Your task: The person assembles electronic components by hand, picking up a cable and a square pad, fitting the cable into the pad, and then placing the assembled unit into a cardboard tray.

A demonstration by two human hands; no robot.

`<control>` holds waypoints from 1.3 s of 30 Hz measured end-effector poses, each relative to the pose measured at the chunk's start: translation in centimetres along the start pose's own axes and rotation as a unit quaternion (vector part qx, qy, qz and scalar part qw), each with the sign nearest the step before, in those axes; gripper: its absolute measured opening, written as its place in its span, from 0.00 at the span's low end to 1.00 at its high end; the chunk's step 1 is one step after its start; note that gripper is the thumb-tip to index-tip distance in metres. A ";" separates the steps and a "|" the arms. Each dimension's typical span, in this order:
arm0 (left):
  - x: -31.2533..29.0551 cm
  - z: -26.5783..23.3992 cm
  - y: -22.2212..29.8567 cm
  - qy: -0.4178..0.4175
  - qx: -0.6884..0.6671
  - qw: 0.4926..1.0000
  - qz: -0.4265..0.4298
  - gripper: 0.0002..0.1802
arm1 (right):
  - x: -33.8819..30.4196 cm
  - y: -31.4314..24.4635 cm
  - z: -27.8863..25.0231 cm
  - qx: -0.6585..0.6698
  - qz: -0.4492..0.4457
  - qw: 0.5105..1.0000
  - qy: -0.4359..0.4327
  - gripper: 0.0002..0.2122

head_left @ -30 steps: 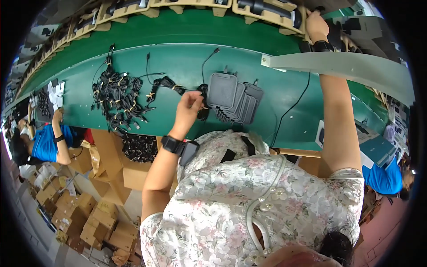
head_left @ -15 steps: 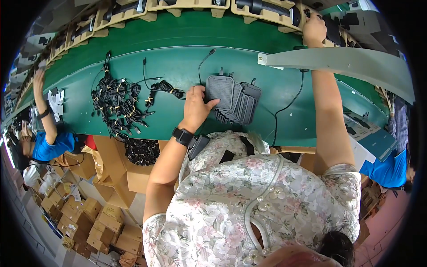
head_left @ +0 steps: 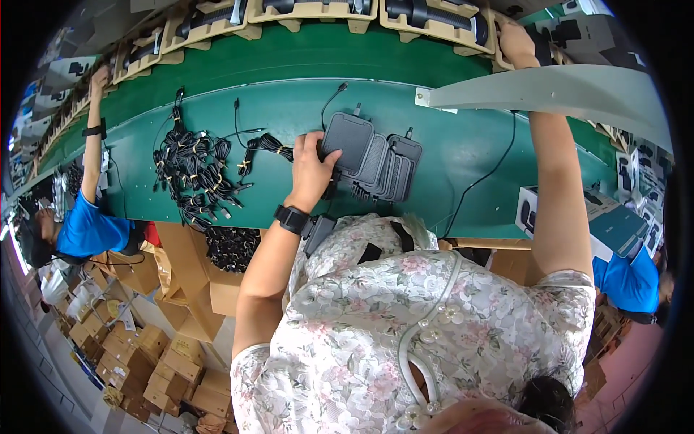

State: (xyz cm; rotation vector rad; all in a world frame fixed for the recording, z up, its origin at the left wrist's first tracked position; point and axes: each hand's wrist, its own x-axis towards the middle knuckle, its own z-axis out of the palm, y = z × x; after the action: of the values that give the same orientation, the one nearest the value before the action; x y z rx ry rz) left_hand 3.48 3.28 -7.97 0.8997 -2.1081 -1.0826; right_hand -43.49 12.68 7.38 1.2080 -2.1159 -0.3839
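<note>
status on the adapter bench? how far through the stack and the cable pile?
Done: a row of flat dark grey adapters lies overlapped on the green bench. In hand: the left hand grips the edge of the top adapter; the right hand reaches to a tan moulded tray on the far conveyor. Left: a heap of tied black cable bundles lies untouched beside the left hand.

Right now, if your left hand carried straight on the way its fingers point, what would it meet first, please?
The left hand already rests against the fanned stack of dark grey adapters; it would probably press into the nearest one first.
</note>
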 end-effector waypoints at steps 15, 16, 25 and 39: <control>16.2 3.2 18.0 -0.022 -0.051 0.946 0.320 0.11 | 0.6 -6.5 -14.8 0.625 -0.249 0.671 -0.311 0.21; 16.5 3.4 18.8 -0.012 -0.051 0.942 0.332 0.13 | 0.6 -6.4 -14.7 0.612 -0.264 0.696 -0.268 0.21; 14.2 -0.4 8.1 0.069 -0.078 0.975 0.196 0.22 | 0.9 -4.0 -8.0 0.739 0.237 0.630 -0.020 0.10; -2.0 -7.4 -4.0 -0.037 0.125 0.991 -0.028 0.19 | -0.3 3.2 2.8 0.421 0.056 0.895 -0.133 0.18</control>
State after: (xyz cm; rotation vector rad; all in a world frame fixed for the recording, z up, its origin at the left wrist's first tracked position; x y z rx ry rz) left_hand 11.39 -0.23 -8.09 1.0544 -2.3296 -0.9054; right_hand -47.29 14.44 6.91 1.5322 -2.6860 0.5224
